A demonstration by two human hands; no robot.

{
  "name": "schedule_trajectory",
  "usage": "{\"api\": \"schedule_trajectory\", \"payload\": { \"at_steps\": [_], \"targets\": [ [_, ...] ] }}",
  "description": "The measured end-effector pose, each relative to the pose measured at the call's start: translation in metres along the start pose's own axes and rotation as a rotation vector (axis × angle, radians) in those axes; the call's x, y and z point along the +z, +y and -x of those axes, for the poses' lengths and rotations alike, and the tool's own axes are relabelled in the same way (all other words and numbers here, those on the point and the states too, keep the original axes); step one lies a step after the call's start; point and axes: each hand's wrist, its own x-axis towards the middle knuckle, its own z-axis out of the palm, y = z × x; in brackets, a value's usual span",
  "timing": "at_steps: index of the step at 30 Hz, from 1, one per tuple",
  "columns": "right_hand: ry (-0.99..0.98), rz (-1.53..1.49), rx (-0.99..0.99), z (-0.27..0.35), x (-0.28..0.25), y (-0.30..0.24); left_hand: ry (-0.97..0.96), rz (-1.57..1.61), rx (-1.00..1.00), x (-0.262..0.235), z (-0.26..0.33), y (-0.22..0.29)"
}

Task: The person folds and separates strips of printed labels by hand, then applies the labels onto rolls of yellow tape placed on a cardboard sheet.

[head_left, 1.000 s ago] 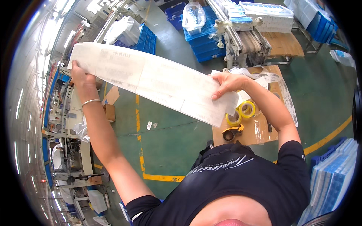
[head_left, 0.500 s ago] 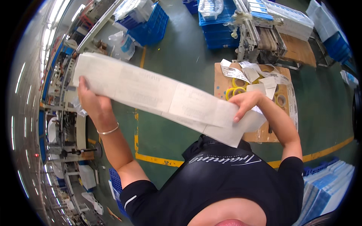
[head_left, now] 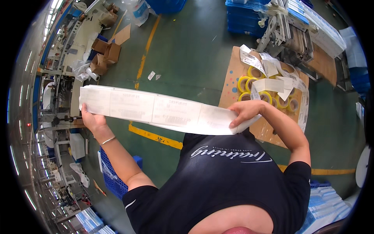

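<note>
Left hand: the left hand (head_left: 93, 121) is closed on the left end of the label strip (head_left: 163, 111), fingers behind the paper and the thumb seemingly on its lower edge, though the sheet hides most of the grasp
Right hand: the right hand (head_left: 245, 112) lies with fingers spread flat over the right end of the strip, pinching it from above, thumb under the edge
Strip: a long white band of printed labels, stretched level between both hands in front of the chest, taut so that it stays flat and readable rather than curling
Strip to hands: its two ends sit in the hands, its middle hangs free over the green floor (head_left: 187, 50)
Table: a cardboard-topped table (head_left: 233, 74) just beyond the right hand carries yellow tape rolls (head_left: 249, 84) and loose label pieces (head_left: 272, 84), within easy reach
Further out: blue crates (head_left: 245, 15) and cardboard boxes (head_left: 107, 50) stand well apart
</note>
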Motion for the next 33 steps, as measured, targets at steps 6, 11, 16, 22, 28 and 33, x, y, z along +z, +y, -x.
{"api": "schedule_trajectory", "payload": {
  "at_steps": [6,11,16,22,28,33],
  "targets": [
    [0.061,0.155,0.045,0.005,-0.006,-0.035,0.034,-0.093,-0.010,-0.088,-0.045,-0.039],
    [0.079,0.486,0.083,0.008,-0.038,-0.059,-0.033,-1.137,0.871,0.002,0.003,-0.103],
    [0.090,0.812,0.175,-0.005,-0.032,-0.098,-1.891,-0.923,-0.075,0.154,0.158,-0.153],
    [0.354,0.788,0.223,0.040,-0.025,-0.091,-2.177,-1.141,-0.431,0.187,0.176,-0.201],
    [0.579,0.603,0.025,0.078,-0.010,-0.064,-2.166,-1.073,-0.543,0.198,0.183,-0.201],
    [1.018,0.149,-0.048,0.122,-0.009,-0.052,-1.662,-0.719,-0.730,0.180,0.147,-0.220]
  ]
}}
